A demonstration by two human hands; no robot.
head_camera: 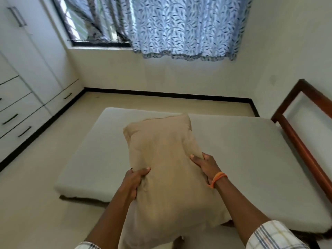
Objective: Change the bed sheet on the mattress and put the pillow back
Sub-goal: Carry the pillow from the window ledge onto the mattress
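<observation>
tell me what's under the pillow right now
The pillow, held up by both hands, hangs over the sheeted mattress. The mattress patch directly beneath it is covered from view.

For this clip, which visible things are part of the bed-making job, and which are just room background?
Job: pillow, held by left hand and right hand; mattress with its pale sheet.
Background: curtain, window, wardrobe drawers, wooden frame.
</observation>
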